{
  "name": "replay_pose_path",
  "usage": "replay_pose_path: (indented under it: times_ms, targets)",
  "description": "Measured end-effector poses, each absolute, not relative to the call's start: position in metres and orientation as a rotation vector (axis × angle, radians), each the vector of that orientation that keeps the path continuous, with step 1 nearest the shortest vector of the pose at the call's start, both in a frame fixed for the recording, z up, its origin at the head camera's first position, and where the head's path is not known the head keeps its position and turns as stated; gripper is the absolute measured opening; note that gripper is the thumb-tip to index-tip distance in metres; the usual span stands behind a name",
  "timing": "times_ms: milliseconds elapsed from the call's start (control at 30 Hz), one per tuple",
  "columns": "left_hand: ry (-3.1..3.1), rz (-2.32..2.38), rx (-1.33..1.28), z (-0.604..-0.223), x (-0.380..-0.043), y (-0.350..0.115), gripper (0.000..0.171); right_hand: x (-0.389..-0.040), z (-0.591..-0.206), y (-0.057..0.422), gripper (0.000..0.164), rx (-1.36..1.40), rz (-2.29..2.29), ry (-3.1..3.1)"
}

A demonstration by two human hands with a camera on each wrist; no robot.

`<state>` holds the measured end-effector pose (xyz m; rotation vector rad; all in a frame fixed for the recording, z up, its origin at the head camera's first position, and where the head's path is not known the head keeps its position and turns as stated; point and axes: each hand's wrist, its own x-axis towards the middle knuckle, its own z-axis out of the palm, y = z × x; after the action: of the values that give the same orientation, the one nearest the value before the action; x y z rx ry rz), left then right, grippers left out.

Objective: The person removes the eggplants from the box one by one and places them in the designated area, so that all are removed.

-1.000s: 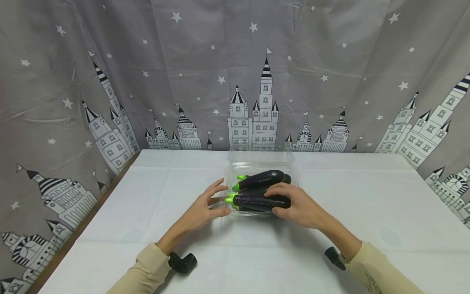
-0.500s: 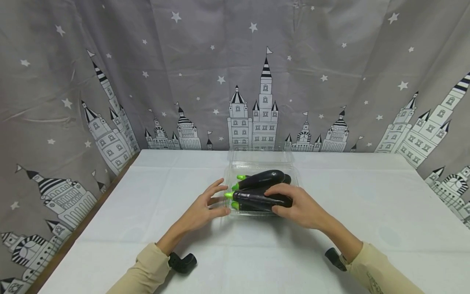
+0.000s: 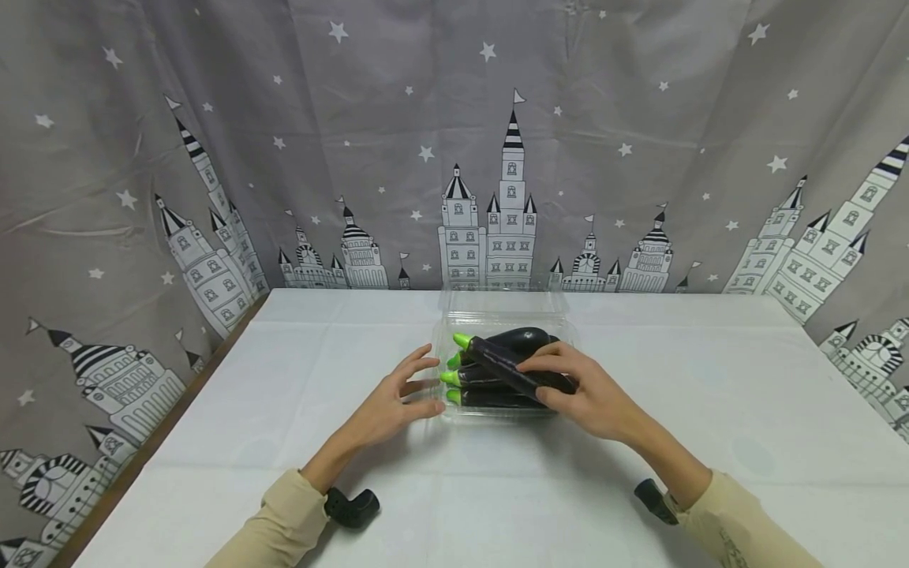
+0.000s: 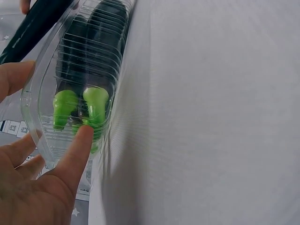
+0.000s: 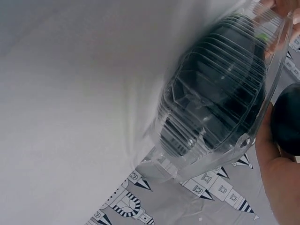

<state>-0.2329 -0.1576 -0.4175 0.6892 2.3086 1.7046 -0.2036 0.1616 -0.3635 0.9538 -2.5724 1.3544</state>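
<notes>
In the head view, my right hand (image 3: 589, 394) pinches the thick end of a dark eggplant (image 3: 500, 363) between thumb and fingers. The eggplant slants across the others, its green stem pointing to the back left. Below it, several more eggplants (image 3: 490, 399) lie inside a clear plastic clamshell container (image 3: 490, 413), mostly with green stems toward the left. My left hand (image 3: 390, 402) is at the container's left end with its fingers spread. From the left wrist view, the thumb (image 4: 79, 150) rests along the ribbed side wall, and the other fingers are at the rim.
The container's hinged lid (image 3: 504, 301) stands open at the back. A white cloth covers the table (image 3: 682, 379). Behind it hangs a grey curtain (image 3: 341, 134) printed with castles and stars. Black wrist mounts (image 3: 353, 509) sit below both wrists.
My right hand has lifted the eggplant and turned its stem end toward the back, uncovering the front eggplants. The left hand has stayed in place.
</notes>
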Motion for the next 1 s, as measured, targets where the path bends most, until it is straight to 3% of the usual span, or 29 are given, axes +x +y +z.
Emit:
replay_pose_path:
  times_ms: [1000]
  targets:
    - [2.355, 1.665, 0.710, -0.418, -0.234, -0.158, 0.067, -0.201, -0.366, 0.185, 0.035, 0.762, 1.478, -2.555]
